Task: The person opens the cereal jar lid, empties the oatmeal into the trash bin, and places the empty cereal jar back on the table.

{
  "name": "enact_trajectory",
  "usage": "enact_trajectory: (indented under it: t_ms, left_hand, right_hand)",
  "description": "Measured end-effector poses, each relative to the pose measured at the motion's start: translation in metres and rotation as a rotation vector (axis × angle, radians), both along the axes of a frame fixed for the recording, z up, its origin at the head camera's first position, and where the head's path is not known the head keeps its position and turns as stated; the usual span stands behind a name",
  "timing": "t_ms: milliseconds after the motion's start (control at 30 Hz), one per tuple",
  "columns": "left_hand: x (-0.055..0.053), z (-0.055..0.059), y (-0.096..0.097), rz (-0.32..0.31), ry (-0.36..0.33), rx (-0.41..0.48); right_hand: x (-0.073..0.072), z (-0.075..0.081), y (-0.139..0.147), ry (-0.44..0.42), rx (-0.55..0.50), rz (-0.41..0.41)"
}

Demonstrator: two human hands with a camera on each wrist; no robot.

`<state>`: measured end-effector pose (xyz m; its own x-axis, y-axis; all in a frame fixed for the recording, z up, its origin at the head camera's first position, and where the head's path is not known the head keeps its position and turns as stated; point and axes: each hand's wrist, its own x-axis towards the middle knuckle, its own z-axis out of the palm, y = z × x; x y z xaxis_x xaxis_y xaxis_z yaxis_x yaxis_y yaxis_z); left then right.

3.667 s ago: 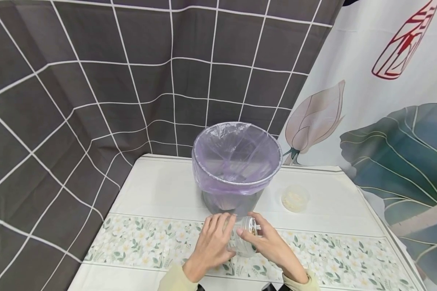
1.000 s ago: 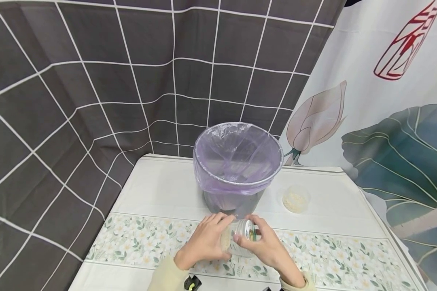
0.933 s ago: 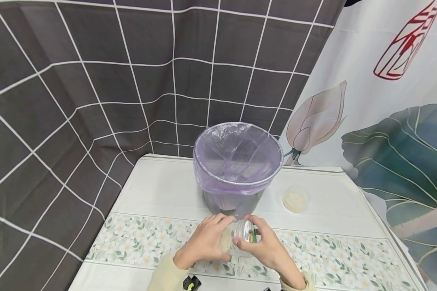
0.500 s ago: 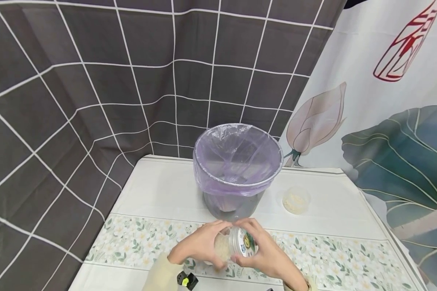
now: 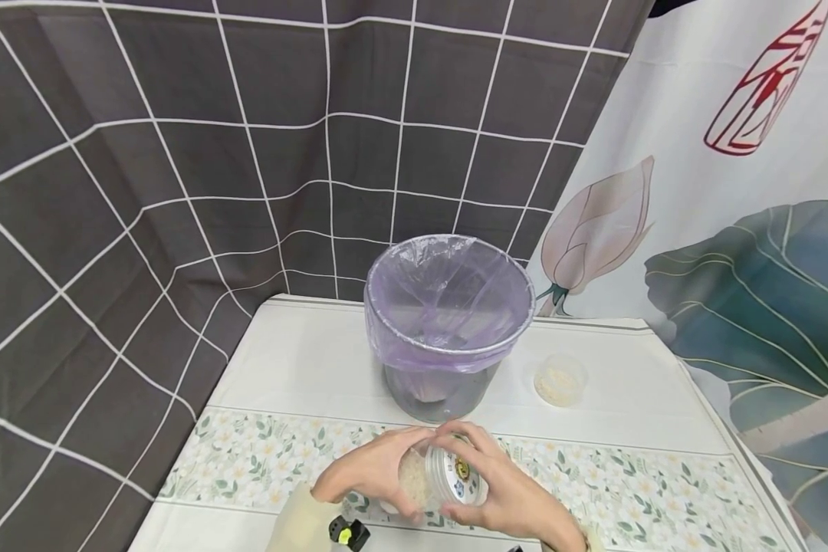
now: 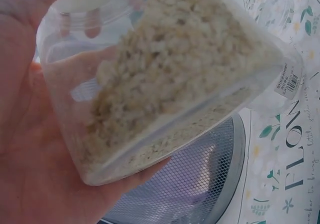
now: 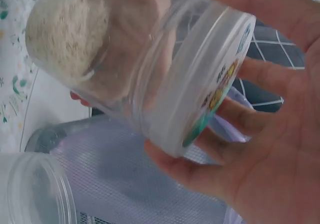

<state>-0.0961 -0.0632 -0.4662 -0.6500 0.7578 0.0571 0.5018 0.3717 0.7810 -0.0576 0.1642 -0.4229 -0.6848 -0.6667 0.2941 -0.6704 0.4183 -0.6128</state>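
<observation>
A clear plastic jar (image 5: 414,477), partly filled with pale grain-like flakes, is held tilted on its side between my hands. My left hand (image 5: 372,466) holds it round the body near the base. The flakes slope against the base in the left wrist view. On its right end sits a lid (image 5: 458,474) with a printed coloured label. My right hand (image 5: 504,487) grips that lid by its edge, fingers on one side and thumb on the other. The right wrist view shows the lid (image 7: 200,89) on the jar.
A mesh bin (image 5: 448,360) with a purple liner stands just beyond my hands. Behind it to the right is a clear tub (image 5: 560,381) with pale bits. Another clear jar (image 6: 285,79) with a barcode label shows beside the held one. A grid-patterned curtain (image 5: 248,169) hangs behind.
Both hands have moved slightly down and left with the jar. The lid's printed top has turned more towards the head camera, and the flakes show more plainly.
</observation>
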Motion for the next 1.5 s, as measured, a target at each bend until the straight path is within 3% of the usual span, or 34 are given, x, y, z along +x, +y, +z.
enact_trajectory:
  t_ms: [133, 433, 700, 1067, 1233, 1367, 1500]
  left_hand:
    - [0.000, -0.002, -0.001, 0.007, 0.014, -0.014]
    - [0.003, -0.007, -0.001, 0.056, 0.050, -0.044]
    - [0.004, -0.009, -0.004, 0.077, 0.007, -0.001]
    - [0.007, 0.003, -0.008, 0.226, -0.045, 0.010]
    - [0.006, 0.016, -0.009, 0.286, 0.029, 0.115]
    - [0.005, 0.026, -0.008, 0.317, 0.094, 0.204]
    - [0.005, 0.033, -0.009, 0.371, 0.157, 0.181]
  right_hand:
    - [-0.001, 0.002, 0.002, 0.016, 0.003, 0.034]
    - [0.000, 0.003, 0.003, -0.048, 0.039, -0.003]
    - [-0.001, 0.001, 0.013, -0.106, 0.064, -0.059]
    - [-0.007, -0.008, 0.038, -0.099, 0.059, -0.196]
    - [-0.013, -0.016, 0.052, -0.080, 0.054, -0.329]
    - [-0.016, -0.024, 0.064, -0.115, 0.044, -0.394]
    - [-0.019, -0.036, 0.076, -0.132, 0.033, -0.451]
